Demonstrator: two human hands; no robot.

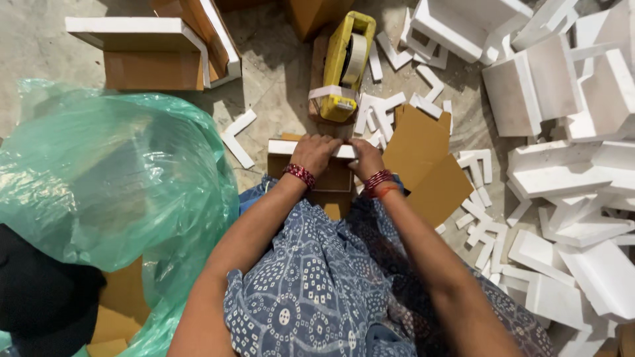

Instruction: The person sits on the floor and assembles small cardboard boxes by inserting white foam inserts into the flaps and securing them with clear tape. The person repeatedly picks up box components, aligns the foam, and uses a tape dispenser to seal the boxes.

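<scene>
Both hands (340, 155) on foam-capped brown box (331, 178)

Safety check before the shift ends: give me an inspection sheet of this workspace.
Surface: grey stone floor, dusty.
Job's things: foam-capped brown box under both hands; yellow tape dispenser behind it.
Clutter: white foam corners and foam blocks at right; cardboard sheets; green plastic bag at left.
Fingers: left hand and right hand press on the box's top edge.
Cables: nothing seen.
Surroundings: capped boxes at top left.
</scene>
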